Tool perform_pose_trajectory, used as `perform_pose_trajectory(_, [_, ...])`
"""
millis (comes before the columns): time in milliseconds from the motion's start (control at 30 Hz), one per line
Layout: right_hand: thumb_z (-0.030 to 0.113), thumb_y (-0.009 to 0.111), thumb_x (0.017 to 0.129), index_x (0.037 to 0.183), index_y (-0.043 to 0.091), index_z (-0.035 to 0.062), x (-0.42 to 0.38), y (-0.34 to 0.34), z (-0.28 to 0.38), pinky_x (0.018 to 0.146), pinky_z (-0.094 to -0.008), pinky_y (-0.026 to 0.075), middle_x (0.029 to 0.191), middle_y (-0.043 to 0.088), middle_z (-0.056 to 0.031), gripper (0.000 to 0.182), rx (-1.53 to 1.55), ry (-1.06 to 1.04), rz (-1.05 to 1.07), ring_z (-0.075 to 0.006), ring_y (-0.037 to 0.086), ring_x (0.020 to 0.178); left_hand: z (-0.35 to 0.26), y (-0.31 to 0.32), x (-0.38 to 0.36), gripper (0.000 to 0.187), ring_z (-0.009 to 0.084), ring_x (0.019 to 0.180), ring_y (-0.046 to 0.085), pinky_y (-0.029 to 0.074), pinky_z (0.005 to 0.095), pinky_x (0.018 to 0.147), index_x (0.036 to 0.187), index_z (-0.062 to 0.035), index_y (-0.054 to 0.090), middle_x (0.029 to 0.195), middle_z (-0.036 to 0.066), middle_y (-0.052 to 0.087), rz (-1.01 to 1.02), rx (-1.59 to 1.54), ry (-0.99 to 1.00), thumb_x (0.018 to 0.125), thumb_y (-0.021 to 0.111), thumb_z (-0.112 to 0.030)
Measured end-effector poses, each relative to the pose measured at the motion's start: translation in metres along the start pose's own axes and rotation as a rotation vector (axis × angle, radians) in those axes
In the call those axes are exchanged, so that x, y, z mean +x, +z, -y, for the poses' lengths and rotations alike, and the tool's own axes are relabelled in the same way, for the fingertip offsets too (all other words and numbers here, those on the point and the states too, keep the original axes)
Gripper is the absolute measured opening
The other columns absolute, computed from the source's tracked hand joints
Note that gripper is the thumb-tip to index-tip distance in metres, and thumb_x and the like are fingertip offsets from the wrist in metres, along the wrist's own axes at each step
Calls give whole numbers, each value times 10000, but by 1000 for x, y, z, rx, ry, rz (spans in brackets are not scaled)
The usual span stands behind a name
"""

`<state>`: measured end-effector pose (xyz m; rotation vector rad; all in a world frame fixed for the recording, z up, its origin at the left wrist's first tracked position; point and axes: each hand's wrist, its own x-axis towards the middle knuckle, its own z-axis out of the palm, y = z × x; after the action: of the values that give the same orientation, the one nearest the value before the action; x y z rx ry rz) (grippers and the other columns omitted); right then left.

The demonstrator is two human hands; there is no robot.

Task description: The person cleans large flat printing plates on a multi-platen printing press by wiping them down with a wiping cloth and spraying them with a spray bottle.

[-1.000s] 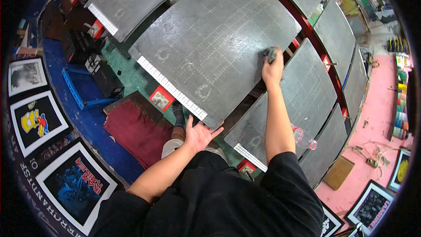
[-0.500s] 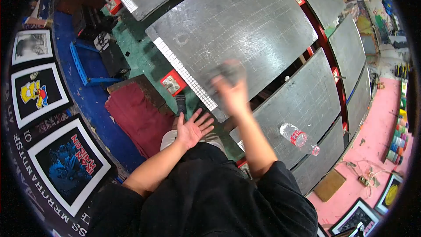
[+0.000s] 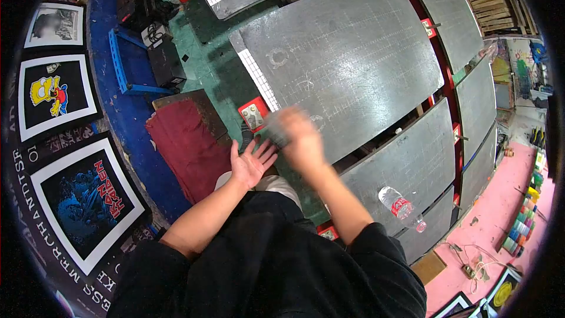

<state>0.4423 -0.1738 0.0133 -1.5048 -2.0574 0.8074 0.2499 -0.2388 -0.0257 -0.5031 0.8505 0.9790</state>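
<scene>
My right hand [image 3: 301,141] is blurred by motion at the near left corner of a large grey board [image 3: 353,59]. Its fingers are wrapped round a dark grey cloth-like wad [image 3: 276,130], whose exact form is smeared. Just left of it, my left hand [image 3: 248,166] is held palm up with the fingers spread and nothing in it. A white strip with a grid [image 3: 257,76] runs along the board's left edge, partly behind my right hand.
A clear plastic bottle [image 3: 400,206] lies on a smaller grey board [image 3: 376,176] at the right. A maroon cloth [image 3: 182,141] lies on a wooden box at the left. Framed prints [image 3: 88,200] line the far left. Red brackets [image 3: 254,114] join the boards.
My right hand has moved left with the grey wad, closer to my left hand. The view has shifted, so the boards appear lower and farther right. My left hand stays open.
</scene>
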Motion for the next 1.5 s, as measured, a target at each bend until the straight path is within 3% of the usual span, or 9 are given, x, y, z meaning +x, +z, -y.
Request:
perform_pose_trajectory(100, [-84, 644, 700, 1325, 636, 18, -8, 1, 64, 1110, -448, 451, 1385, 642, -178, 634, 648, 242, 241, -350, 569, 1349, 17, -36, 22, 743, 230, 1186, 662, 527, 440, 1037, 1367, -157, 612, 1296, 78, 687, 32, 54, -91, 972, 381, -742])
perform_pose_trajectory(167, [-2, 696, 833, 1381, 632, 55, -8, -20, 47, 1170, -443, 384, 1432, 627, -143, 554, 603, 401, -37, -283, 533, 1380, 25, -46, 35, 846, 329, 1465, 422, 342, 577, 1198, 1601, -153, 341, 1628, 144, 386, 816, -491, -471, 988, 336, -735])
perform_pose_trajectory(200, [56, 704, 882, 1395, 632, 56, 11, -48, 34, 1191, -424, 359, 1432, 621, -162, 518, 507, 355, -201, -281, 522, 1396, 29, 1, 12, 900, 373, 1487, 379, 303, 609, 1210, 1625, -126, 284, 1638, 198, 344, 196, 25, -224, 983, 336, -755])
perform_pose_trajectory(400, [-2, 653, 891, 1312, 674, 39, 13, -132, -123, 977, -437, 501, 1200, 674, -206, 423, -295, 711, -655, -375, 649, 1077, 47, 10, 26, 1017, 452, 1538, 251, 249, 649, 1223, 1668, -116, 96, 1675, 253, 210, 106, 150, -223, 962, 364, -796])
perform_pose_trajectory(700, [-141, 563, 613, 1165, 717, 40, -85, -55, 30, 1045, -419, 477, 1101, 674, -155, 602, 578, 205, 320, -349, 623, 1165, 102, -4, 20, 870, 463, 1377, 506, 404, 602, 1160, 1509, -37, 412, 1508, 290, 489, 321, -56, -625, 1018, 249, -736])
perform_pose_trajectory(900, [-144, 544, 626, 1177, 688, 22, -37, -128, -105, 1009, -451, 465, 1123, 668, -193, 593, -160, 522, -667, -397, 614, 1086, 109, 25, 20, 822, 468, 1385, 504, 387, 599, 1185, 1578, -36, 334, 1525, 279, 486, 149, 68, -520, 1047, 230, -656])
perform_pose_trajectory(1100, [-90, 652, 621, 1217, 727, 110, -61, -57, 10, 1056, -436, 492, 1219, 662, -138, 633, 302, 36, 404, -351, 602, 1203, 107, 12, 25, 826, 430, 1365, 535, 407, 610, 1159, 1541, -53, 416, 1511, 187, 534, 126, 98, -454, 1030, 275, -687])
perform_pose_trajectory(1400, [34, 716, 850, 1212, 706, 21, -24, -188, -205, 1010, -440, 503, 1190, 687, -171, 362, -286, 490, -954, -368, 653, 1139, 92, 35, 15, 851, 448, 1443, 433, 341, 663, 1190, 1577, -50, 315, 1596, 244, 394, 29, 95, -366, 1027, 302, -699])
perform_pose_trajectory(1500, [-20, 637, 842, 1217, 711, 33, -3, -190, -231, 1056, -426, 491, 1326, 657, -172, 386, -257, 654, -824, -372, 628, 1231, 88, 34, 17, 886, 473, 1434, 429, 340, 677, 1184, 1557, -20, 320, 1586, 263, 385, 69, 113, -325, 1013, 326, -719])
